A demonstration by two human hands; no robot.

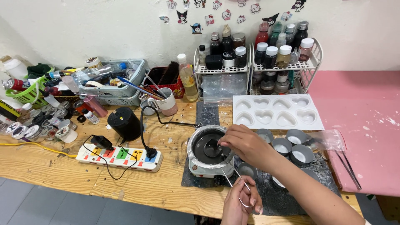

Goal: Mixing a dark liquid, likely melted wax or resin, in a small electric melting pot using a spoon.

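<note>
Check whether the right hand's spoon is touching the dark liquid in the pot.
Touching. In the head view the right hand holds a small spoon whose bowl sits in the dark liquid inside the melting pot, with no gap showing.

Packaging and labels, head view:

- Wire racks (287, 66) against the wall: two white units carry capped bottles and jars (271, 52) in dark, red, green and amber tones. Lids are white, black or brown.
- Clear plastic bottle (187, 79): stands left of the racks; yellowish contents, white cap.
- Grey basket (125, 93): holds a clear bottle with a blue cap (109, 68) lying on its side.
- Green basket (29, 93): a red-labelled can (16, 84) lies across it.
- Small round tins (41, 123): clustered at the left table edge, silver with pale lids.
- Cartoon stickers (225, 12): a scattered row on the white wall above the racks.
</note>
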